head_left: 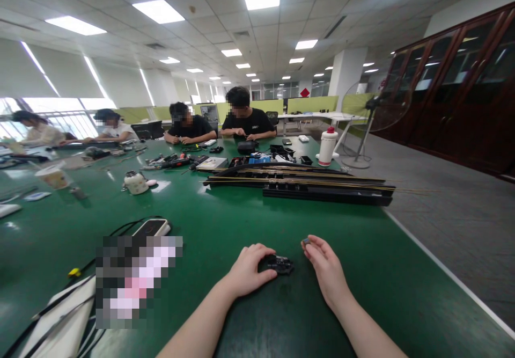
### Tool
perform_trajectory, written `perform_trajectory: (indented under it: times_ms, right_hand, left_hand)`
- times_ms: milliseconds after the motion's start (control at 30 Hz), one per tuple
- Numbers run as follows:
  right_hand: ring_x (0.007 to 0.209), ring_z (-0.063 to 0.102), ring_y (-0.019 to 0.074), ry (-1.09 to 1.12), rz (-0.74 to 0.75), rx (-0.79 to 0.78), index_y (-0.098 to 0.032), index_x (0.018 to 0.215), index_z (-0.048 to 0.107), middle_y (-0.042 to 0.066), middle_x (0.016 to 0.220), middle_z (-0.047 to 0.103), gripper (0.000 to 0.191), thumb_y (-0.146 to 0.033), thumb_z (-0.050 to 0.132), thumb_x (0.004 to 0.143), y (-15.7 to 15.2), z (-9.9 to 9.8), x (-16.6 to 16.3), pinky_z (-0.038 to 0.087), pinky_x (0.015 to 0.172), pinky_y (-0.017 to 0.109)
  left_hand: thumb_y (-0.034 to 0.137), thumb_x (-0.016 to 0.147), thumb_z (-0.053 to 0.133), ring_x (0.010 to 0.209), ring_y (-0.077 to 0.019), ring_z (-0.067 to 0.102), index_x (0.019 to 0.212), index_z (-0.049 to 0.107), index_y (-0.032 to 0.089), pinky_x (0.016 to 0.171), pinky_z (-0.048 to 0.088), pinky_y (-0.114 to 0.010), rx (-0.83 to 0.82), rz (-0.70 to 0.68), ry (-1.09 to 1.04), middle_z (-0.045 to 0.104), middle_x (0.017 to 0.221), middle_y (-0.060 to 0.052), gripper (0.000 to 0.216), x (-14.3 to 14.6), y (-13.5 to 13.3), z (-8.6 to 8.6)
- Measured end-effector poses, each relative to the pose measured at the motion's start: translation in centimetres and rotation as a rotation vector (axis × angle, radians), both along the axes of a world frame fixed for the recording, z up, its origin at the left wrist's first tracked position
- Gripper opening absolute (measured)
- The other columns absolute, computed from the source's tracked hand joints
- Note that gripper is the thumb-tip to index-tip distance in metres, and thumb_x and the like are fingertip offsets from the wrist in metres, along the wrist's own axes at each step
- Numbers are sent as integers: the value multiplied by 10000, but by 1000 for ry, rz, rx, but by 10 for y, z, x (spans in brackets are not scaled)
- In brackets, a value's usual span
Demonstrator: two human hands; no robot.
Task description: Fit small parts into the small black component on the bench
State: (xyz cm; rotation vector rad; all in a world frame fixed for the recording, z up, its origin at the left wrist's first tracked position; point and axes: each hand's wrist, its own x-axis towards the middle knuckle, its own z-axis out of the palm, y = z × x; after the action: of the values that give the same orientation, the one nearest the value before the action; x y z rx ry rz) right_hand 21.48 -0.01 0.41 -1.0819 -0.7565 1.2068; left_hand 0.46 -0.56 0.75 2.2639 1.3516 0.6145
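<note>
On the green table top, my left hand (250,270) grips a small black part (281,264) that looks like an opened casing with bits of metal inside. Thumb and fingers close around its left end, hiding that side. To the right of it, my right hand (325,267) is raised slightly, pinching a small greyish piece (306,241) between thumb and fingertips. A gap separates this piece from the black part. It is too small to tell its kind.
Long black rails with thin brass-coloured rods (328,189) lie across the table ahead. A white bottle with a red cap (328,147) stands behind. To the left are a phone (152,228), cables and a small white pot (135,183). Several people sit around the far side.
</note>
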Motion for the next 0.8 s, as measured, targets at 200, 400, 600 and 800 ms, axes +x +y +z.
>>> perform_trajectory:
  times_ms: [200, 400, 600, 800]
  right_hand:
    - [893, 646, 214, 86, -2, -23, -223, 884, 638, 24, 866, 690, 337, -378, 732, 599, 2, 2, 3, 512, 798, 332]
    - [872, 657, 222, 134, -22, -34, -224, 872, 647, 33, 854, 705, 274, -336, 708, 629, 2, 4, 5, 534, 773, 343]
    - [803, 653, 163, 265, -31, -71, -226, 860, 651, 4, 809, 707, 264, -291, 724, 615, 3, 5, 6, 527, 755, 278]
    - [821, 660, 196, 209, -30, -50, -223, 856, 648, 22, 822, 706, 251, -305, 705, 626, 4, 3, 7, 540, 754, 321]
  left_hand:
    - [337, 761, 664, 1042, -238, 521, 1163, 567, 247, 923, 377, -359, -5, -13, -5, 603, 1119, -39, 424, 0, 0, 2]
    - [331, 765, 663, 1049, -236, 521, 1171, 567, 245, 937, 374, -358, -3, -8, -6, 600, 1128, -39, 426, 0, -1, 3]
    - [330, 748, 688, 1050, -235, 522, 1165, 573, 242, 933, 375, -356, -6, -11, -11, 605, 1119, -36, 441, -1, 0, 1]
    - [309, 753, 667, 1054, -239, 520, 1171, 568, 245, 934, 372, -355, 0, -16, -14, 606, 1127, -41, 434, -1, -1, 1]
